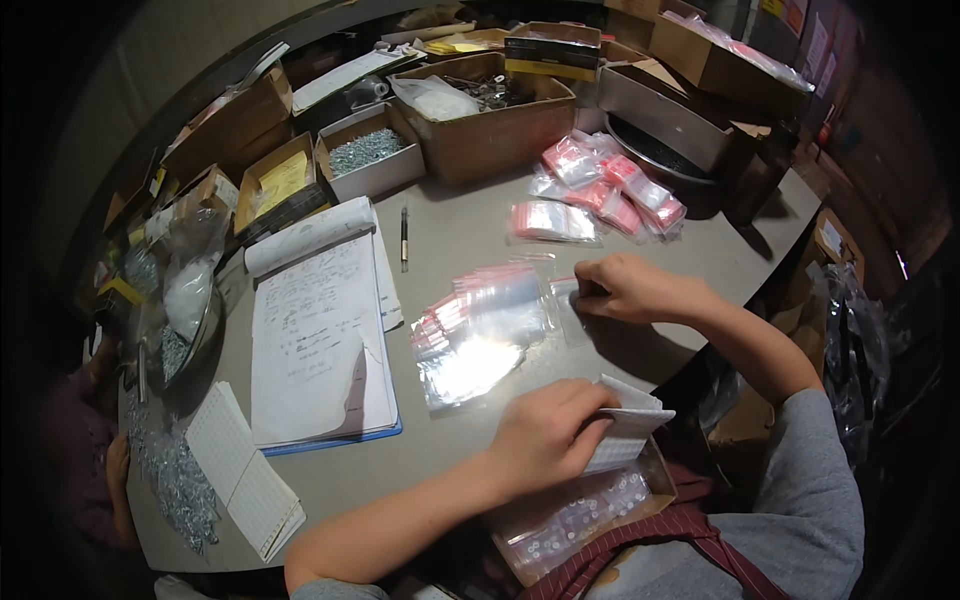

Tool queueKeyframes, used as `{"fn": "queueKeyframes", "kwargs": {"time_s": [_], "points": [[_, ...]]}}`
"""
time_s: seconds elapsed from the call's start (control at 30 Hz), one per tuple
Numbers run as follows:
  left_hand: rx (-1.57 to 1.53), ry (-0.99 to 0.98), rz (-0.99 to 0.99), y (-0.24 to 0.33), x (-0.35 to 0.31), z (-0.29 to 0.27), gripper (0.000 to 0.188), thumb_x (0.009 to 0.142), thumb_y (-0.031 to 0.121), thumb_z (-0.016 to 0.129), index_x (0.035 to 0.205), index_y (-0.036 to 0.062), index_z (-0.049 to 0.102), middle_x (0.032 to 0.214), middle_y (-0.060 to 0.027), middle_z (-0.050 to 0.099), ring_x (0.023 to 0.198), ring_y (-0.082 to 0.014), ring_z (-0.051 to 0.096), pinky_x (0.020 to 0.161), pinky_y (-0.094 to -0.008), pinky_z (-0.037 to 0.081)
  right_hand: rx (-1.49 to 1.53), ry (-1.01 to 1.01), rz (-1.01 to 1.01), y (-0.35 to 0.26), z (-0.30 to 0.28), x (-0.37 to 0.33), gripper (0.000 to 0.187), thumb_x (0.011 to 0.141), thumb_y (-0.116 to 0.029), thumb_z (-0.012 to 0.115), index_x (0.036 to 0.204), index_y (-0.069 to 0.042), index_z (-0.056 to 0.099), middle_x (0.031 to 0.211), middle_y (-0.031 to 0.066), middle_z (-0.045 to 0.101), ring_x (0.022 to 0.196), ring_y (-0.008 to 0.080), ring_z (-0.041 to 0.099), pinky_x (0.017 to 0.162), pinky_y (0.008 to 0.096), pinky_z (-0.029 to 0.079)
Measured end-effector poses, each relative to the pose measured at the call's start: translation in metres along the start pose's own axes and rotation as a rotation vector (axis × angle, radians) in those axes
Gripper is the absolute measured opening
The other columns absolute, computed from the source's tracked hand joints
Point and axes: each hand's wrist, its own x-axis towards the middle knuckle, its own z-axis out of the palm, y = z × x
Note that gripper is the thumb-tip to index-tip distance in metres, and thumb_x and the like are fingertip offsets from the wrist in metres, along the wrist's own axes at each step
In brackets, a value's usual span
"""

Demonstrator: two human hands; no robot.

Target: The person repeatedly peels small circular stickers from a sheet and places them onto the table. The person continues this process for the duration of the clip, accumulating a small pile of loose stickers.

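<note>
My left hand (548,428) is closed round a folded stack of printed white paper sheets (632,425) at the table's near edge. Below it is a cardboard box (662,480) holding clear bags of small round white pieces (580,515). My right hand (635,287) pinches the edge of a small clear zip bag (568,305) on the tabletop; whether its fingertips hold anything else is hidden. Just left of that lies a fanned row of clear zip bags with red-pink tops (485,310), partly washed out by glare.
Bundled red-and-clear bags (600,185) lie farther back. A clipboard pad (315,330) and pen (404,240) are to the left, with loose screws (180,480) and a paper stack (245,470) nearer. Boxes (500,125) line the far edge. Another person's hand (118,460) shows at far left.
</note>
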Motion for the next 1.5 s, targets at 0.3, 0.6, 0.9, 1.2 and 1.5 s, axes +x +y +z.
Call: {"fn": "queueKeyframes", "kwargs": {"time_s": [0.3, 0.6, 0.9, 1.2, 1.5], "points": [[0.075, -0.026, 0.064, 0.0, 0.001, -0.002, 0.022, 0.081, 0.012, 0.073, 0.103, 0.0123, 0.068, 0.091, -0.0097, 0.064, 0.08, -0.0314, 0.063, 0.068, -0.0406, 0.051, 0.106, -0.205, 0.348, 0.022, -0.034, -0.029, 0.052, 0.088, -0.047, 0.075, 0.085, 0.005, 0.069, 0.069, 0.016, 0.064, 0.064, 0.0241, 0.066, 0.059, 0.0399, 0.051], [0.051, -0.051, 0.081, -0.004, 0.003, -0.001, 0.022, 0.081, 0.012, 0.073, 0.103, 0.0108, 0.068, 0.092, -0.0106, 0.064, 0.081, -0.0332, 0.062, 0.072, -0.0414, 0.05, -0.138, 0.124, 0.389, 0.057, -0.028, -0.038, 0.045, 0.094, -0.041, 0.067, 0.087, 0.003, 0.073, 0.067, 0.0164, 0.064, 0.067, 0.027, 0.067, 0.066, 0.0404, 0.051], [0.016, -0.014, 0.05, -0.004, 0.002, 0.001, 0.019, 0.083, 0.012, 0.073, 0.101, 0.0107, 0.069, 0.088, -0.0103, 0.067, 0.077, -0.0325, 0.062, 0.071, -0.0405, 0.05, 0.339, 0.069, -0.053, 0.048, -0.031, -0.009, 0.02, 0.088, -0.015, 0.069, 0.1, 0.001, 0.064, 0.093, 0.0087, 0.067, 0.088, 0.0168, 0.062, 0.079, 0.0332, 0.051], [-0.006, -0.04, 0.022, -0.005, 0.003, 0.0, 0.018, 0.085, 0.012, 0.073, 0.103, 0.0103, 0.07, 0.09, -0.0103, 0.069, 0.078, -0.0322, 0.063, 0.071, -0.0403, 0.05, 0.846, 0.105, 0.216, 0.09, -0.028, -0.023, 0.014, 0.086, -0.005, 0.065, 0.1, -0.003, 0.062, 0.095, 0.0014, 0.062, 0.087, 0.0122, 0.06, 0.08, 0.0278, 0.05], [-0.088, -0.051, -0.044, -0.004, 0.004, -0.002, 0.017, 0.086, 0.012, 0.072, 0.102, 0.0078, 0.068, 0.089, -0.0126, 0.067, 0.082, -0.033, 0.063, 0.077, -0.0412, 0.05, -0.034, -0.019, -0.109, 0.054, -0.037, -0.012, 0.021, 0.079, -0.008, 0.067, 0.098, -0.002, 0.06, 0.091, 0.0159, 0.065, 0.086, 0.0308, 0.066, 0.077, 0.0409, 0.052]]}}
